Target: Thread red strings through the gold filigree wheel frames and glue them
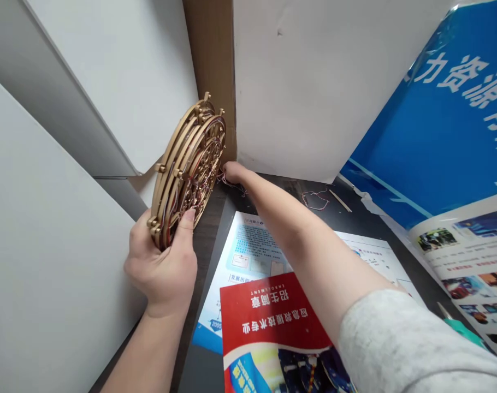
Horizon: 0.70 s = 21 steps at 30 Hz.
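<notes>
Your left hand [162,270] grips a round wooden wheel [187,174] at about ten o'clock, fingers curled behind its rim and thumb pressed against the front. The wheel is built of thin concentric rings set with small pegs, laced with fine coloured wire, and it stands tilted on edge. Your right hand [235,173], reaching toward twelve o'clock from a mottled grey sleeve [412,349], has its fingers bunched at a wispy wire tangle [231,184]; you cannot tell whether they pinch it. A loose wire loop [315,200] and a thin wooden stick [341,200] lie on the dark tabletop [357,215] near one o'clock. A glossy red brochure [273,327] lies at six.
</notes>
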Tool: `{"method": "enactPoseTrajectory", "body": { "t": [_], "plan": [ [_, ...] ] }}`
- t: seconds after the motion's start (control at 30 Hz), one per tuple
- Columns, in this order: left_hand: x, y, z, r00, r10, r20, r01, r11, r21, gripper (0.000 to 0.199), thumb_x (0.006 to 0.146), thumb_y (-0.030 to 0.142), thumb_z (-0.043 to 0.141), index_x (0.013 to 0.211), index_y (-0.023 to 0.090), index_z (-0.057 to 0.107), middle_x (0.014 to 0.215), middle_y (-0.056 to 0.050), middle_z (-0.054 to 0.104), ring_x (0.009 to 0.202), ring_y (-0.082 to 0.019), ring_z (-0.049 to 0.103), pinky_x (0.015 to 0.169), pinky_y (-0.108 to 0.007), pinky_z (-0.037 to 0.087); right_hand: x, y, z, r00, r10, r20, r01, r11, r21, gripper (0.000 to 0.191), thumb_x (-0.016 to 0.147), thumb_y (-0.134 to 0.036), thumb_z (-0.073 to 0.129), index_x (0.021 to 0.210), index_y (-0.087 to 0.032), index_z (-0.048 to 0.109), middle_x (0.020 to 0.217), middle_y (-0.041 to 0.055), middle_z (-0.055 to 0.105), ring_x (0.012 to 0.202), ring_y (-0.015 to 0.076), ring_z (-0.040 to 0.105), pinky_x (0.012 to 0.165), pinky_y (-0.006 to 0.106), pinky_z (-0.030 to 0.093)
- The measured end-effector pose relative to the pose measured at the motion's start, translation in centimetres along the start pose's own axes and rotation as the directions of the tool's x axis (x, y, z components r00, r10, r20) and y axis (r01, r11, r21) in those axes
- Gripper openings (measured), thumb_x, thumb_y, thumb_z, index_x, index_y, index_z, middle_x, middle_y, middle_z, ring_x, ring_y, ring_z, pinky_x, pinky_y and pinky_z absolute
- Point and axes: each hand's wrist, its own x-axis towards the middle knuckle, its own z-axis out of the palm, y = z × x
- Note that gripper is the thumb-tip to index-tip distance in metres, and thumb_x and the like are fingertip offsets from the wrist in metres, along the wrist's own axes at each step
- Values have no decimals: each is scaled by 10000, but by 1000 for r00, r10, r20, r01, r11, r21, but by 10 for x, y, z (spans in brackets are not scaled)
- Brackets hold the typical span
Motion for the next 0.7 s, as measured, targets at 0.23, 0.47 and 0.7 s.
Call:
{"method": "enactPoseTrajectory", "body": {
  "t": [0.23, 0.47, 0.7],
  "plan": [
    [3, -5, 2, 1000, 18, -21, -19, 999, -46, 466, 731, 379, 911, 1130, 179, 776, 954, -65, 786, 846, -254, 727, 783, -396, 565, -59, 36, -73, 991, 83, -103, -84, 996, 1, 166, 874, -115, 632, 996, -155, 737, 1025, 106, 760, 911, 213, 649, 815, 321, 509],
    [5, -8, 5, 998, 63, -14, -64, 994, -86, 470, 725, 338, 901, 1123, 120, 779, 912, -71, 773, 831, -234, 714, 809, -378, 568, -124, 45, -166, 948, 210, -240, -220, 975, -14, 279, 944, -169, 616, 1196, -101, 714, 1076, 156, 728, 898, 194, 640, 782, 330, 493],
    [6, -10, 5, 999, 33, 25, -32, 997, -65, 489, 722, 366, 911, 1131, 134, 774, 905, -40, 760, 829, -217, 704, 825, -369, 583, -181, 81, -189, 913, 351, -208, -378, 920, -102, 328, 991, -146, 549, 1276, -62, 688, 1104, 171, 718, 980, 186, 672, 821, 321, 487]
  ]
}}
